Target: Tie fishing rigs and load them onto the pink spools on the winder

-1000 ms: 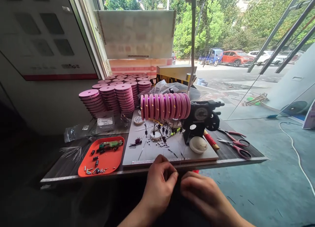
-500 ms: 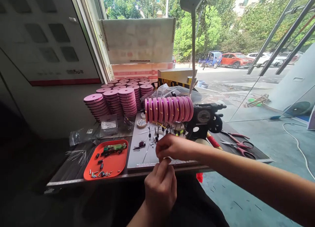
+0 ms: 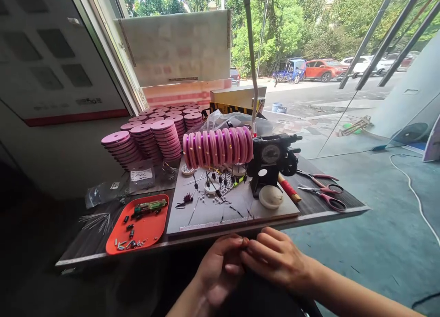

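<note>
I see both hands meeting just off the near edge of the worktop [image 3: 326,212], in front of the grey mat [image 3: 240,208]. My left hand [image 3: 220,269] comes up from below with thumb and forefinger pressed together. My right hand [image 3: 279,259] reaches in from the right, its fingers closed to the same spot. Between the two sets of fingertips sits a small piece [image 3: 244,241], dark and thin, too small for me to identify. It lies at the tips of both hands, neither one nearer. The orange tray [image 3: 151,226] is well off to the left, and the scissors [image 3: 326,200] lie far right.
</note>
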A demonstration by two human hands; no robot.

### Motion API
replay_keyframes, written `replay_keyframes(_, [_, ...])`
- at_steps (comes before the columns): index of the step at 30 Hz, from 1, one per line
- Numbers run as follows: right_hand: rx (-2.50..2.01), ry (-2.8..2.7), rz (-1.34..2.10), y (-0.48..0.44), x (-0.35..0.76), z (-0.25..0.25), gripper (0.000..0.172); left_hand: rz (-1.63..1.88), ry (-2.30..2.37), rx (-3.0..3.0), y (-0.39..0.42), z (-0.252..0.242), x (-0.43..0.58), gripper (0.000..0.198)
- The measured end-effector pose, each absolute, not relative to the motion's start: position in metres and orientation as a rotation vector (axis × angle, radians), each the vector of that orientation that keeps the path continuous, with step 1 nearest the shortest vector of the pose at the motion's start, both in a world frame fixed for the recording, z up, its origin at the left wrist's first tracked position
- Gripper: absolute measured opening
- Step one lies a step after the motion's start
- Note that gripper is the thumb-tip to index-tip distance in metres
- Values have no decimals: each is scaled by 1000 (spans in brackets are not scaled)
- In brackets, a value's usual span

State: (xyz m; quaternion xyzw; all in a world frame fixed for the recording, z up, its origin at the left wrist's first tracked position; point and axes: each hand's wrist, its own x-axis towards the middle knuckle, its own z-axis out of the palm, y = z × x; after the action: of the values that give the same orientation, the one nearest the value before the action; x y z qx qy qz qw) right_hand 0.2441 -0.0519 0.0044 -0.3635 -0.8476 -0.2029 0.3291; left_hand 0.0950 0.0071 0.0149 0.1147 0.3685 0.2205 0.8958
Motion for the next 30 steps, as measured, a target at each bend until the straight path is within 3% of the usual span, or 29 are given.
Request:
replay_keyframes(4, [-1007, -2041, -335, -50, 241, -2, 27, 460, 779, 201, 3, 19, 96, 7])
replay_keyframes(10, [-1143, -1163, 1212, -52, 241, -7, 20, 419, 772, 366, 0, 25, 97, 8])
replay_keyframes(13, [-1045, -967, 1522, -56, 242, -4, 25, 475, 868, 776, 2, 27, 99, 5])
replay_keyframes(19, [-1123, -1375, 985, -74, 232, 18, 17, 873, 949, 1632, -4, 27, 97, 12])
replay_keyframes(27, [-1180, -1284, 646, -61, 231, 53, 7, 854, 753, 1455, -2, 20, 92, 14])
replay_keyframes(30, [-1236, -1431, 573, -57, 239, 58, 11, 806, 710, 1363, 0, 16, 89, 10])
